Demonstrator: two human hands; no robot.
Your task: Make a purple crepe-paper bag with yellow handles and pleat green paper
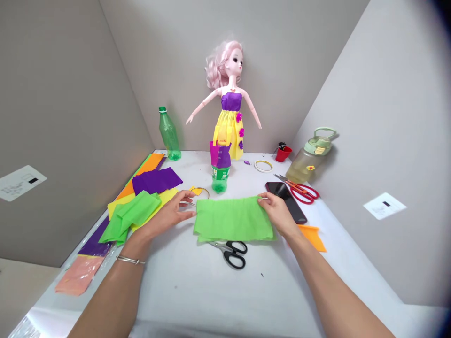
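A folded rectangle of light green fabric [234, 219] is spread over the middle of the white table. My right hand [273, 209] pinches its upper right corner between thumb and fingers. Just off the cloth's left edge, my left hand [177, 206] is open, thumb and fingers apart, with nothing in it. A thin metal ring [207, 191] lies behind my left fingertips, beside a yellow scrap. Black-handled scissors [235, 256] rest at the cloth's near edge, their blades partly covered by it. A dark phone [287, 202] lies beyond my right hand.
At the back stand a pink-haired doll [231, 101], a cut green bottle [220, 176] and a whole green bottle [169, 134]. Colored fabric pieces [157, 180] heap up left. Red-handled scissors [305, 193], a water bottle [310, 157], a tape roll [263, 166] and orange fabric [314, 237] sit right.
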